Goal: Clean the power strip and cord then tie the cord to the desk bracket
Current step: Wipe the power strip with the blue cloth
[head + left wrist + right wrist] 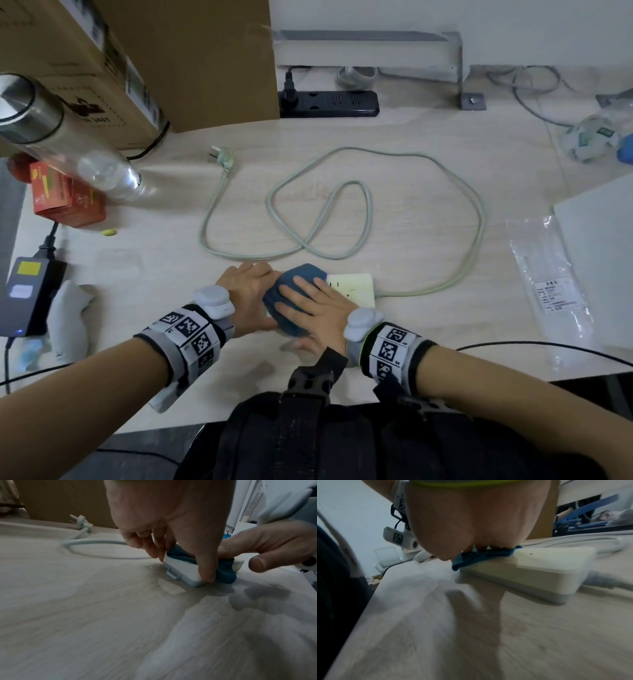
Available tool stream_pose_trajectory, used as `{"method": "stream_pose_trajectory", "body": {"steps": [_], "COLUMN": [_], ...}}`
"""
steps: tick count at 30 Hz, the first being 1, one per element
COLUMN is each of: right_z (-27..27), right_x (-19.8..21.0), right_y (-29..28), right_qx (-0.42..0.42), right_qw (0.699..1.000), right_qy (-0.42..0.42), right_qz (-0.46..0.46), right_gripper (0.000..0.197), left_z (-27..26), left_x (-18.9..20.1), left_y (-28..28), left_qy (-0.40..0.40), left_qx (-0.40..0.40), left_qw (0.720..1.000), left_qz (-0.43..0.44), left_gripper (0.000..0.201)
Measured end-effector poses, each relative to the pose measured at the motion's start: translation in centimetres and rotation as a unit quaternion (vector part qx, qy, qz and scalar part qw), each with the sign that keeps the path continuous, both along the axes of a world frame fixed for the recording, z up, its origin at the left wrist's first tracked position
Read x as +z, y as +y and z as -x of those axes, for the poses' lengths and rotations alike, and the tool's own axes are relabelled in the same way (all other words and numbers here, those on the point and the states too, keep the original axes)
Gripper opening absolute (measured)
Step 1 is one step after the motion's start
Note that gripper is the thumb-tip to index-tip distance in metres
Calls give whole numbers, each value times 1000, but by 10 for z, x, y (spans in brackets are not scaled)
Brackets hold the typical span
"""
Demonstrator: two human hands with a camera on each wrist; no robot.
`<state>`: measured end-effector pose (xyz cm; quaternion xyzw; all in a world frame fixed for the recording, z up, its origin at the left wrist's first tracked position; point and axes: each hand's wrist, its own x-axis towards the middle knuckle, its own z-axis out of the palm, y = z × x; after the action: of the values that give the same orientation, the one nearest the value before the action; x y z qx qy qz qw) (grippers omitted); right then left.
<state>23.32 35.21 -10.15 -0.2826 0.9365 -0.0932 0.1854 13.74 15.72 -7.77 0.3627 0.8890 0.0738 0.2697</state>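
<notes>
A white power strip (356,290) (181,569) (530,566) lies on the desk near its front edge. Its pale cord (342,205) (96,542) loops across the desk and ends in a plug (222,158) (80,520). A blue cloth (298,284) (224,569) (481,556) covers the strip's left part. My left hand (250,294) (171,550) grips the strip's left end, thumb on the near side, fingers on the far side. With straight fingers my right hand (315,305) (267,550) (465,545) presses the cloth flat onto the strip. A grey metal bracket (459,68) stands at the back.
A black power strip (329,102) lies at the back by a cardboard box (154,58). A steel bottle (51,130), an orange box (65,198) and a power adapter (27,291) stand at the left. A plastic bag (548,287) lies at the right.
</notes>
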Motion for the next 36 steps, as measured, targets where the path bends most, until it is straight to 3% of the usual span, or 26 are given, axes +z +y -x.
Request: {"method": "stream_pose_trajectory", "body": {"steps": [7, 12, 15, 18, 21, 25, 30, 33, 36], "right_z": [-31, -16, 0, 0, -17, -29, -14, 4, 5], "right_x": [11, 1, -3, 1, 3, 2, -4, -5, -1], "right_y": [111, 43, -3, 7, 63, 106, 44, -2, -1], "right_qx": [7, 28, 40, 39, 26, 9, 28, 45, 48], "right_qw": [998, 1000, 999, 999, 999, 999, 999, 998, 998], "right_qy": [3, 11, 9, 4, 13, 11, 41, 44, 26], "right_qz": [-67, -7, 5, -7, -26, -52, 2, 15, 22], "right_gripper": [70, 70, 68, 66, 63, 63, 55, 53, 53], "left_z": [3, 0, -2, -2, 1, 2, 3, 0, -1], "left_x": [5, 3, -1, -3, 1, 5, 2, -1, -4], "left_y": [2, 2, 1, -1, 1, 2, 4, 3, 1], "left_qy": [-22, -13, -13, -11, -13, -26, -16, -18, -17], "left_qx": [-2, 8, 21, 20, 5, 3, 7, 12, 22], "left_qw": [999, 999, 1000, 1000, 999, 999, 999, 999, 999], "left_qz": [31, 30, 18, 9, 30, 44, 51, 43, 26], "left_gripper": [85, 84, 68, 72, 85, 85, 82, 68, 66]}}
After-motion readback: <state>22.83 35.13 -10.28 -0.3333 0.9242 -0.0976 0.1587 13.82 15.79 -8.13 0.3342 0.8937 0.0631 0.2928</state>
